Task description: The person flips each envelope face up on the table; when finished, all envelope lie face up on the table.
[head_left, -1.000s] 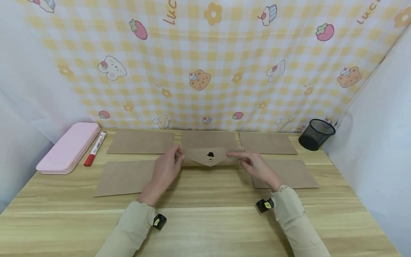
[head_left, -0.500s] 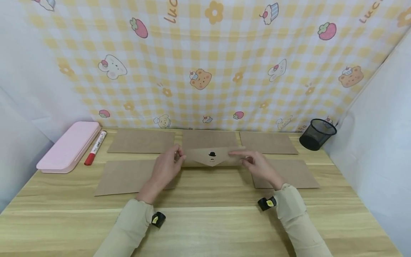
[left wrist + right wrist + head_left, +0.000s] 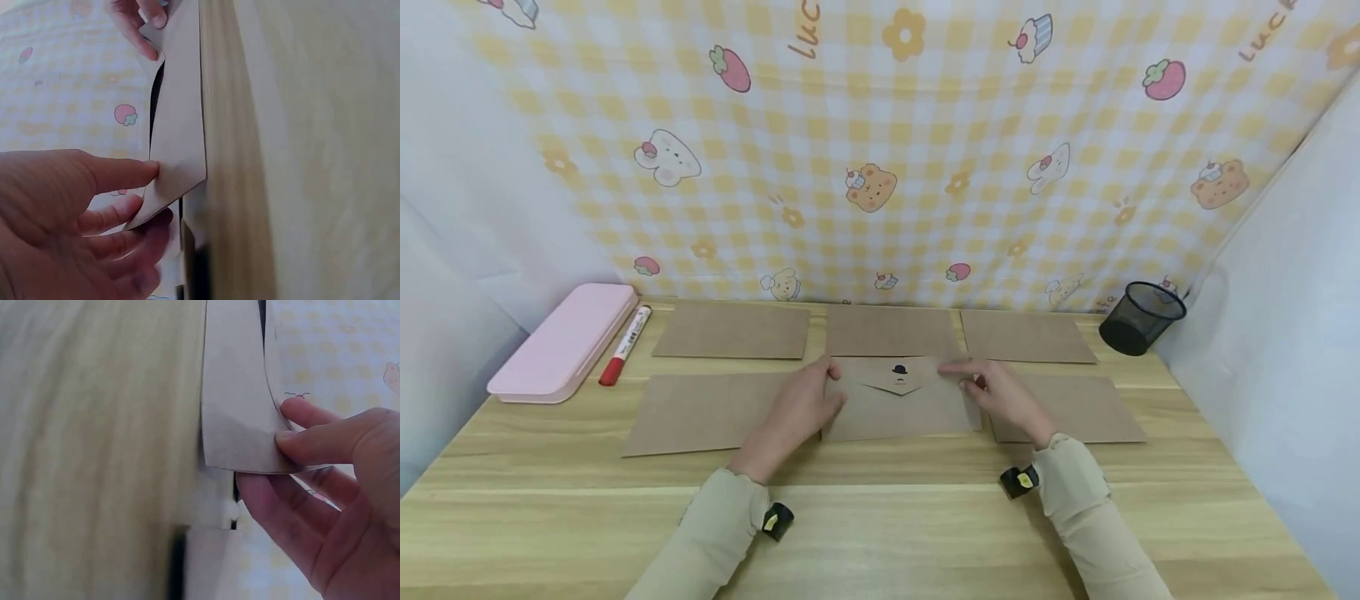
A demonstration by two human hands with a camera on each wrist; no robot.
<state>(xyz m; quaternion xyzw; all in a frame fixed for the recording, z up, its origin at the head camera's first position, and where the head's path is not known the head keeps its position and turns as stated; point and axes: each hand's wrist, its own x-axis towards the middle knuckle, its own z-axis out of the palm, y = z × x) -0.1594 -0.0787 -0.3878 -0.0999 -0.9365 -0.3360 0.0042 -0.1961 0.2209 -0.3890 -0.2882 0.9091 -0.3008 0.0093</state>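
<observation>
The left hand [image 3: 797, 410] and the right hand [image 3: 1002, 398] each pinch one end of a brown paper envelope [image 3: 902, 418], held level between them over the middle of the table [image 3: 880, 533]. Its pointed flap [image 3: 880, 377], printed with a small black hat [image 3: 900, 369], points toward the near side. The right wrist view shows the paper curving at the pinched end, so a tighter squeeze there could crease it; uneven pull from the two ends might twist it or let a corner slip. The flap could also lift if nothing presses it.

The left hand's thumb lies on the near face with fingers behind; the right hand's index finger reaches along the far part, thumb below. Both forearms angle inward from the near side. Whether the envelope touches the table, I cannot tell.

Around it lie flat brown rectangular paper sheets: one near left [image 3: 700, 412], partly under the left forearm's line, one near right [image 3: 1078, 408], and three along the far side [image 3: 730, 332]. A careless sleeve could nudge the near ones. Farther out sit a red-and-white marker [image 3: 625, 346], a pink rounded case [image 3: 565, 342] and, far right, a black mesh cup [image 3: 1131, 325].
</observation>
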